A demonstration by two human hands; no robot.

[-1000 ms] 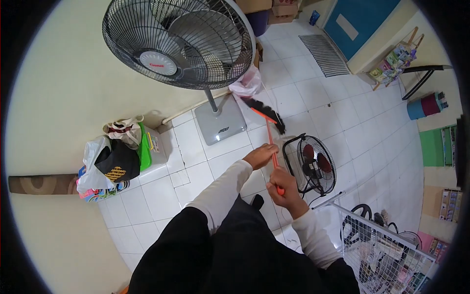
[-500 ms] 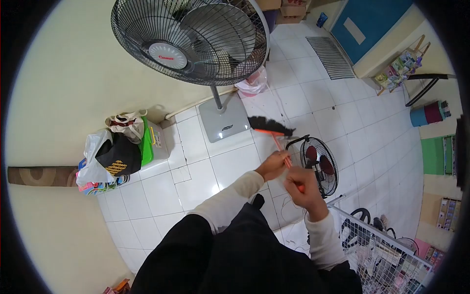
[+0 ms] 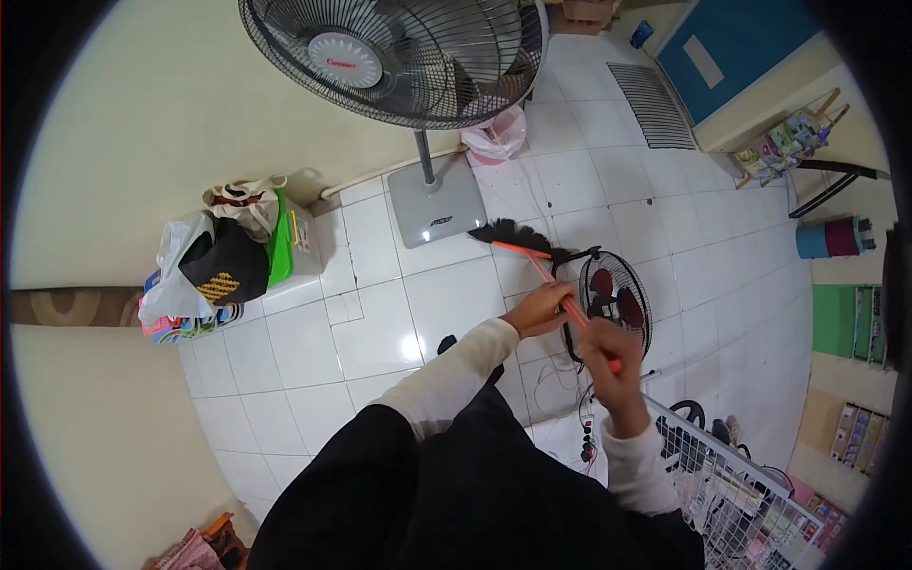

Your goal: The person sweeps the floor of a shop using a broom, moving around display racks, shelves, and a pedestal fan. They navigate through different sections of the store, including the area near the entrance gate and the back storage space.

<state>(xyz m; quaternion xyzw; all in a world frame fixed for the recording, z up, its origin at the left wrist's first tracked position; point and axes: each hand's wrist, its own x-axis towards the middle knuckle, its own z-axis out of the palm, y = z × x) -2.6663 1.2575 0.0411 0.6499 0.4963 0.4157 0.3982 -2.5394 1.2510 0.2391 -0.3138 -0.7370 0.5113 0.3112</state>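
An orange-handled broom (image 3: 543,269) with black bristles slants away from me over the white tiled floor. My left hand (image 3: 540,310) is wrapped round the lower shaft, and my right hand (image 3: 611,361) grips the handle near its end, whose orange tip pokes out below my fist. The bristles lie between the grey base (image 3: 439,201) of the tall stand fan and a small black floor fan (image 3: 616,302) with red blades. That floor fan stands just beyond my hands, partly hidden by them.
The large fan head (image 3: 399,62) hangs over the upper area. A plastic box (image 3: 302,242) with bags stands by the left wall. A pink-lined bin (image 3: 496,135) is behind the fan base. Cables and a power strip (image 3: 587,442) lie near a white wire rack (image 3: 722,465).
The view has shifted slightly. The broom head has moved a little toward the fan base, and both hands keep their hold on the handle. A power strip has come into sight.
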